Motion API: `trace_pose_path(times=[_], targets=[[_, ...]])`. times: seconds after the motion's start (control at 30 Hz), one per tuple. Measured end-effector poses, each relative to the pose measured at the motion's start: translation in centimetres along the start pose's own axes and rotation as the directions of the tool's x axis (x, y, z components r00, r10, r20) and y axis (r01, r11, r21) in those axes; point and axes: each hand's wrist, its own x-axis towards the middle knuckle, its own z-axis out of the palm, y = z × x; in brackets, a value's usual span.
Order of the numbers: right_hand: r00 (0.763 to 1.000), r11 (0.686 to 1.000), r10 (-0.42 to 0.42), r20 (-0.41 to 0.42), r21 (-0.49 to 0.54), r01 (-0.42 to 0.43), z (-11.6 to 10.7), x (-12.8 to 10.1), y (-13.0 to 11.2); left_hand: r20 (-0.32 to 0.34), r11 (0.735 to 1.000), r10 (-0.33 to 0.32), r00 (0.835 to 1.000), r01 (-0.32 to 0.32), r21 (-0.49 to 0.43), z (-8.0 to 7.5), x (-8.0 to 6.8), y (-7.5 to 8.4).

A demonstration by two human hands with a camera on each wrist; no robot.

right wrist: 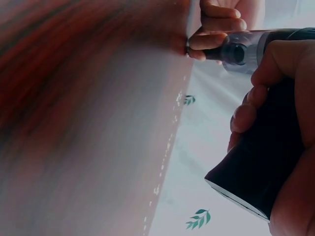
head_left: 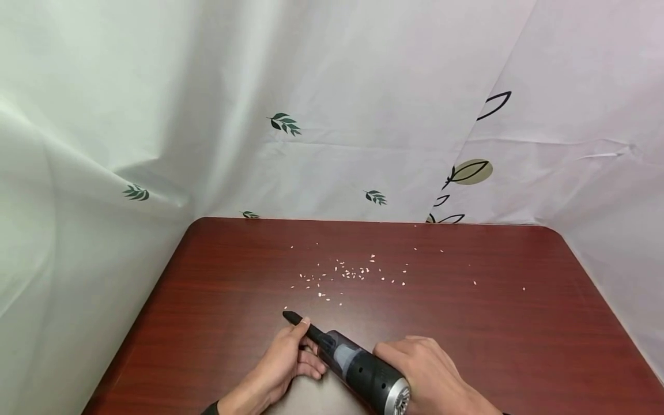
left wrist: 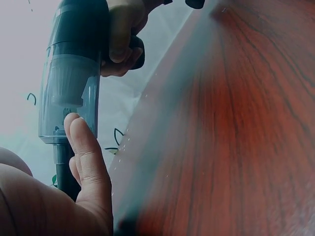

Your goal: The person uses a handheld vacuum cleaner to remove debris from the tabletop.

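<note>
Black plastic cylindrical vacuum (head_left: 370, 377); our right hand (head_left: 427, 369) wraps its dark handle (right wrist: 261, 167); our left hand (head_left: 282, 360) pinches its slim black nozzle (head_left: 313, 333); we should aim low toward far white flakes (head_left: 348, 275).

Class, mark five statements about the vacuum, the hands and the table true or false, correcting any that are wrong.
1. The right hand grips the vacuum by its handle. True.
2. White bits lie scattered on the table. True.
3. The left hand lies flat on the table, away from the vacuum. False: it holds the nozzle.
4. In the head view, the nozzle points right. False: it points up and left.
5. The cloth behind the table has printed leaves. True.
</note>
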Motion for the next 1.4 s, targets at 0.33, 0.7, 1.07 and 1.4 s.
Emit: trace_pose_path(times=[0.33, 0.7, 1.07, 1.4], targets=[[1.0, 0.999, -0.002, 0.023, -0.043, 0.003, -0.1, 0.5, -0.1, -0.004, 1.0, 0.012, 1.0, -0.012, -0.012, -0.1, 0.5, 0.1], [0.999, 0.997, 0.033, -0.008, -0.072, -0.033, 0.0, 1.2, -0.1, -0.011, 0.999, 0.042, 0.999, -0.042, 0.003, 0.1, 1.8, 0.9], [0.996, 0.993, 0.092, 0.008, -0.073, -0.091, 0.3, 1.5, -0.2, -0.032, 0.998, 0.052, 0.998, -0.051, 0.021, -0.1, 2.5, 1.0], [0.991, 0.99, 0.134, 0.004, -0.053, -0.133, 0.5, 2.1, -0.2, -0.026, 0.998, 0.053, 0.998, -0.052, 0.019, -0.4, 3.2, 1.4]])
